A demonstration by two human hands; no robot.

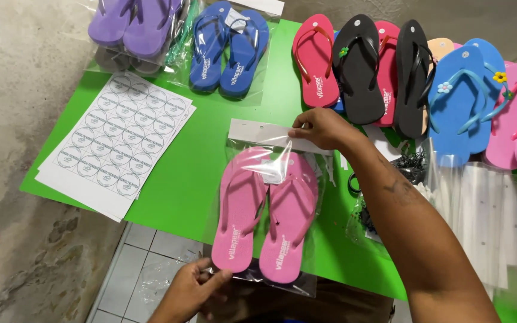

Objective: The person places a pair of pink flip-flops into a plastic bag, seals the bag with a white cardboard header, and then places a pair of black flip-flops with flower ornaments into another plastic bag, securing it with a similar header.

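the pair of pink flip-flops [264,215] lay in a clear plastic bag [306,239] on the green worktop [204,161], heels overhanging its near edge. the right hand [321,128] pinched the bag's white header flap [258,133] at the top; the left hand [195,287] gripped the bag's bottom corner below the edge. with so much hanging off, a loosened grip would probably have let the bag slide to the tiled floor [133,263]. the sticker sheets [118,143] also jutted past the left edge. open green lay between sheets and bag; loose sandals [408,78] and empty bags [492,221] crowded the right.
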